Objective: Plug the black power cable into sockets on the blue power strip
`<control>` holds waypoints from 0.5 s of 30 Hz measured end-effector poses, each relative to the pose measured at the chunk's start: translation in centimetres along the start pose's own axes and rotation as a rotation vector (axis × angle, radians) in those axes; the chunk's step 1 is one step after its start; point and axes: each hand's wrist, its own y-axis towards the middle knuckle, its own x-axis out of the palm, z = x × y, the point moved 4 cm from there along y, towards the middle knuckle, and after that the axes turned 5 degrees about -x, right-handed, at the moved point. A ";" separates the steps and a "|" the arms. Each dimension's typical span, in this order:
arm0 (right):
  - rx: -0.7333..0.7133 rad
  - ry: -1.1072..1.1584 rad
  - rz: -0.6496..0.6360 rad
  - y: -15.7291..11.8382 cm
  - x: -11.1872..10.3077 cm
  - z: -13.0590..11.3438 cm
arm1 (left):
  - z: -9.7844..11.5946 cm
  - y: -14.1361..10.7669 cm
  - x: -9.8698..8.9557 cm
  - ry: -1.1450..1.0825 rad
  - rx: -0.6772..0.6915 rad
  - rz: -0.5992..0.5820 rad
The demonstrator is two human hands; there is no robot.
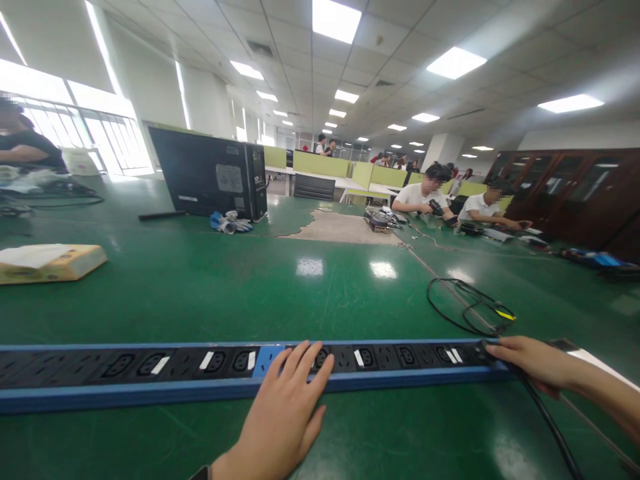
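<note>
A long blue and black power strip point(190, 363) lies across the green table, with several sockets facing up and white labels stuck between some of them. My left hand point(287, 400) rests flat on its middle, fingers stretched out over the sockets beside a blue socket section point(267, 359). At the strip's right end, my right hand point(533, 360) grips a black plug point(484, 350) against the last socket. How deep the plug sits cannot be seen. From under that hand a thick black cable point(545, 413) runs down toward the front right.
A loop of thin black cable point(435, 310) lies beyond the strip. Farther back stand a black computer case point(200, 173) and blue-grey gloves point(233, 223). A tissue pack point(83, 262) is at left. People in white shirts point(423, 195) handle parts at the far right.
</note>
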 end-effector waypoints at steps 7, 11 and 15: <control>0.002 -0.065 0.023 0.6 0.5 -1.2 | 0.2 -0.1 0.1 0.002 -0.015 0.001; 0.023 -0.022 0.050 0.3 1.1 -0.4 | -0.4 -0.1 -0.3 -0.012 0.000 0.017; -0.048 -0.001 0.137 0.5 1.3 0.4 | -3.4 -0.3 -1.4 0.003 -0.143 0.028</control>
